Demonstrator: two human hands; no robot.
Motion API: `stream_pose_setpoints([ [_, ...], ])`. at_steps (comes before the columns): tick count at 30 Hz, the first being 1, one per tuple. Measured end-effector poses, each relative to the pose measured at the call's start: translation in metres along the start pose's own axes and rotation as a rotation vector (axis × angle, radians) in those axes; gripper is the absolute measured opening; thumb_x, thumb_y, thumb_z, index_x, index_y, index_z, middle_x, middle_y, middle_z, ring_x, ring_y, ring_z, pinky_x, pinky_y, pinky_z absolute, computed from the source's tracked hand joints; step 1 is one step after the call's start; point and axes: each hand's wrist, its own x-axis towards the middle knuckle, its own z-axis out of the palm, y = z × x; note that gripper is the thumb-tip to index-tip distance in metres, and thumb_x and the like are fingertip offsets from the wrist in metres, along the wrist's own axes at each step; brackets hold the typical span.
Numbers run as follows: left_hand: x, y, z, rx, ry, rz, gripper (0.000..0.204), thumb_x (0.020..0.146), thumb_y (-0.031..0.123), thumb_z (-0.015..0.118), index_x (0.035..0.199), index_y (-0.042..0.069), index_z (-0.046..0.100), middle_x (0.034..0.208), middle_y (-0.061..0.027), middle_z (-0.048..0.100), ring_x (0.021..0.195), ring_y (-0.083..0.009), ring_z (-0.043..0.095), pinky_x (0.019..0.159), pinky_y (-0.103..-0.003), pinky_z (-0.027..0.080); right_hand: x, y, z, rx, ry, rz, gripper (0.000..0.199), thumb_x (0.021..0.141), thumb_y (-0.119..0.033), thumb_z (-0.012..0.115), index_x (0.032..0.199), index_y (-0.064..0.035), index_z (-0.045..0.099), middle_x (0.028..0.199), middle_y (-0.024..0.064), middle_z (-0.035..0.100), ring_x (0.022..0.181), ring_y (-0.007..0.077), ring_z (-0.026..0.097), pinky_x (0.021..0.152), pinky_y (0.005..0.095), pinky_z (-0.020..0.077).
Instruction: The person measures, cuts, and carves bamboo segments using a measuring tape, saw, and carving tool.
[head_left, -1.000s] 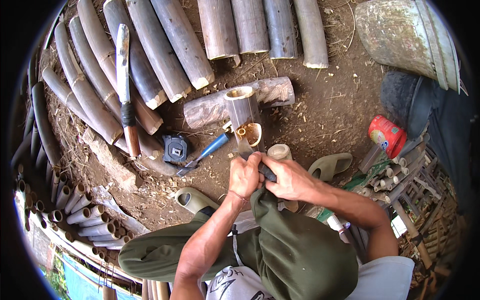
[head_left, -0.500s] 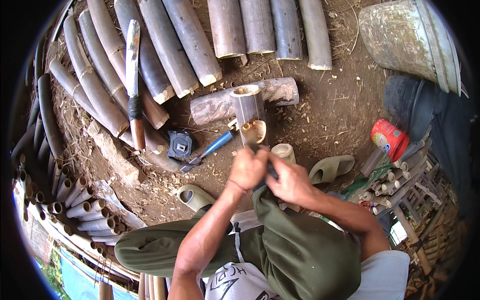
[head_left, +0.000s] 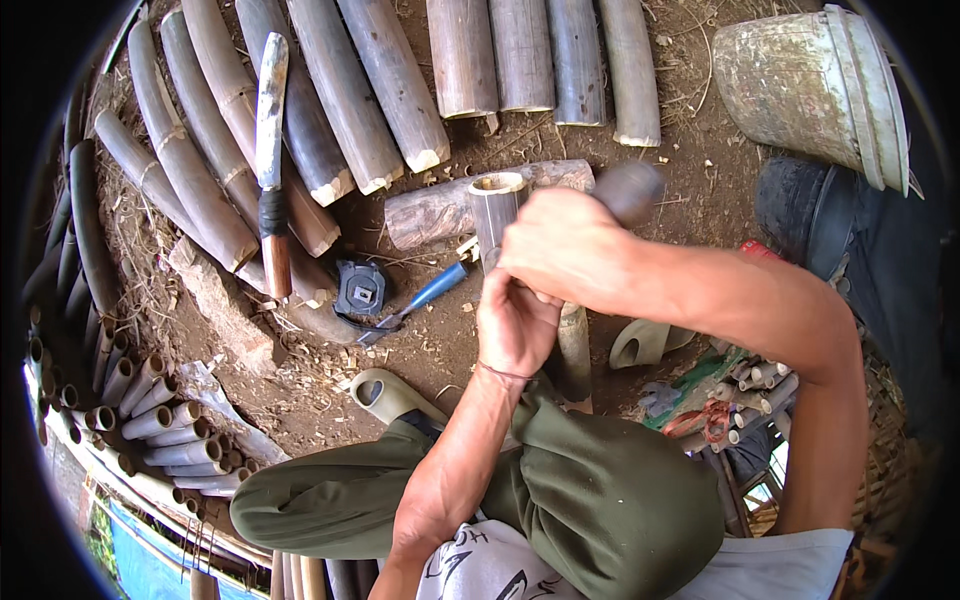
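Left hand (head_left: 517, 325) fingers grip bamboo piece (head_left: 574, 345); right hand (head_left: 563, 248) above.

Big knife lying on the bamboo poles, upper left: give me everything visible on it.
The big knife lies flat across the stacked bamboo poles, nearly upright in the picture and tilted slightly. Its long, broad blade points to the top edge and looks like dull, worn grey metal. Below it comes a dark wrapped band, then a reddish-brown wooden handle toward the ground. No hand touches it; both hands work lower right.
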Motion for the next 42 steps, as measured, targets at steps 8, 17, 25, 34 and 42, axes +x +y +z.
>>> stream_pose_setpoints([
  [8,-0.034,0.011,0.002,0.842,0.116,-0.257,0.066,0.095,0.061,0.045,0.128,0.004,0.051,0.111,-0.0132,0.063,0.100,-0.0244,0.062,0.091,-0.041,0.048,-0.030,0.004,0.062,0.300,0.121,0.125,0.019,0.085,-0.024,0.062,0.090,-0.0078,0.071,0.065,0.0152,0.066,0.067,0.0288,0.070,0.058,0.0405,0.0533],
  [17,-0.113,0.030,-0.008,2.011,-0.011,0.037,0.061,0.074,0.016,0.068,0.129,-0.002,0.049,0.115,-0.0268,0.059,0.107,-0.0373,0.062,0.092,-0.042,0.049,-0.029,-0.132,0.123,1.898,0.910,0.662,0.028,0.101,-0.025,0.048,0.098,-0.0004,0.061,0.081,0.0120,0.073,0.064,0.0247,0.067,0.067,0.0390,0.0537],
  [25,-0.089,0.125,-0.009,2.102,0.250,0.216,0.037,0.071,0.026,0.078,0.097,0.001,0.069,0.082,-0.0143,0.072,0.071,-0.0185,0.070,0.070,-0.034,0.057,0.043,-0.112,0.084,2.389,0.395,0.464,0.038,0.102,-0.025,0.047,0.097,0.0092,0.061,0.088,0.0182,0.071,0.050,0.0172,0.064,0.044,0.0250,0.0557],
  [34,-0.017,0.112,0.181,3.133,-0.192,-0.159,0.021,0.069,0.021,0.072,0.087,0.010,0.072,0.082,-0.0109,0.071,0.075,-0.0292,0.070,0.069,-0.039,0.056,0.024,-0.097,0.079,3.262,0.906,-0.118,0.028,0.103,-0.027,0.045,0.113,-0.0026,0.055,0.110,0.0220,0.067,0.077,0.0290,0.071,0.068,0.0377,0.0620],
  [42,0.040,0.042,0.224,3.396,-0.742,-0.252,0.014,0.079,0.019,0.072,0.068,0.010,0.072,0.068,-0.0095,0.069,0.066,-0.0258,0.070,0.059,-0.037,0.054,0.016,-0.087,0.105,3.611,0.863,-0.702,0.039,0.105,-0.033,0.038,0.109,-0.0028,0.062,0.094,0.0099,0.070,0.081,0.0236,0.068,0.072,0.0349,0.0585],
])
